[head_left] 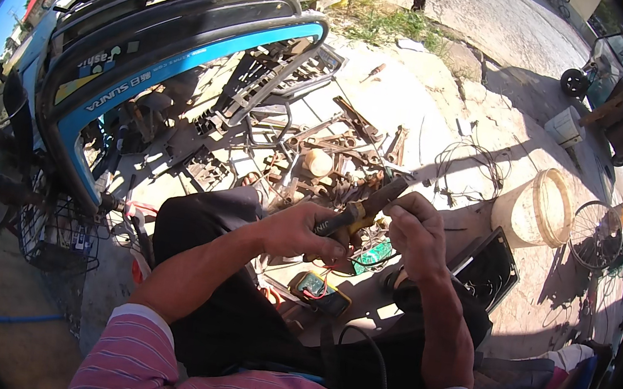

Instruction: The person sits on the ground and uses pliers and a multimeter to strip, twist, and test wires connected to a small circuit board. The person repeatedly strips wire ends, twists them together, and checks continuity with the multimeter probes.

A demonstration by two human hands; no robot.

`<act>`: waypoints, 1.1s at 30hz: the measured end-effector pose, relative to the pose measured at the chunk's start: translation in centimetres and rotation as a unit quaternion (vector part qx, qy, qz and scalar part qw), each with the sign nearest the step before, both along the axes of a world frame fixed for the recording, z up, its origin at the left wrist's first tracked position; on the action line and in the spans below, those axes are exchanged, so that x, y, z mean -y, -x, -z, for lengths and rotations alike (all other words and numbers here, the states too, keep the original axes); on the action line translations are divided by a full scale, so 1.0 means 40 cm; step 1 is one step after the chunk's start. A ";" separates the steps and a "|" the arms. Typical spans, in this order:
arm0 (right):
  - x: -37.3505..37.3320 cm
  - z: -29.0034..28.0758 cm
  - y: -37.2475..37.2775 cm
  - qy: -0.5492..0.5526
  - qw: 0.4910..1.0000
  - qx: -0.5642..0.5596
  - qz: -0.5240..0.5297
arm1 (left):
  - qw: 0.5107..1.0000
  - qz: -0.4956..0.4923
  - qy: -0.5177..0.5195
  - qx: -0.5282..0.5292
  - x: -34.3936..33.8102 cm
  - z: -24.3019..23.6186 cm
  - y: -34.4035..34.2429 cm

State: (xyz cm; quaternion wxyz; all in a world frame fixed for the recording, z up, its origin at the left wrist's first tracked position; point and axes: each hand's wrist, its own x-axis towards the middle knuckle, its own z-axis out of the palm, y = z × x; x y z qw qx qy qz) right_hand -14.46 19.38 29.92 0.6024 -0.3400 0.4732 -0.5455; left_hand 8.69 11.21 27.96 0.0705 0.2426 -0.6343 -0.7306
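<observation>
Black and yellow, probably rigid — gripped the tool just beyond the lap, with left hand round its near handle, likely the surest hold, and right hand closed alongside — contents unclear.

Over the link I see pale, rough ground bearing the load, partly in hard sun, partly in shadow. Mid-view, I have a loose heap of wrenches and metal parts spread across it. Farther off, I pick out a small orange-brown tool lying apart. To the right I get loops of dark cable, then a large cream bucket with a spoked wheel just beside it; a smaller white bucket sits beyond
</observation>
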 end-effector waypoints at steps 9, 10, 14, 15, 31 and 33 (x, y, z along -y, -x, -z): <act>-0.004 -0.004 0.006 0.018 1.000 -0.005 0.023 | 0.952 -0.210 -0.217 -0.049 0.036 0.011 0.025; -0.009 -0.004 0.007 0.016 0.999 -0.008 0.033 | 0.952 -0.265 -0.156 0.009 0.062 0.018 0.025; 0.000 0.018 0.021 -0.022 0.996 -0.010 0.090 | 0.938 -0.305 0.089 0.137 0.149 0.218 -0.005; 0.000 0.021 0.031 -0.020 0.995 0.008 0.099 | 0.935 -0.318 0.066 0.142 0.148 0.259 -0.003; 0.009 -0.008 0.062 -0.011 0.997 0.026 0.076 | 0.768 -0.129 0.224 0.587 0.165 0.806 -0.201; 0.013 -0.009 0.054 -0.032 0.996 0.013 0.077 | 0.764 -0.129 0.251 0.580 0.167 0.855 -0.212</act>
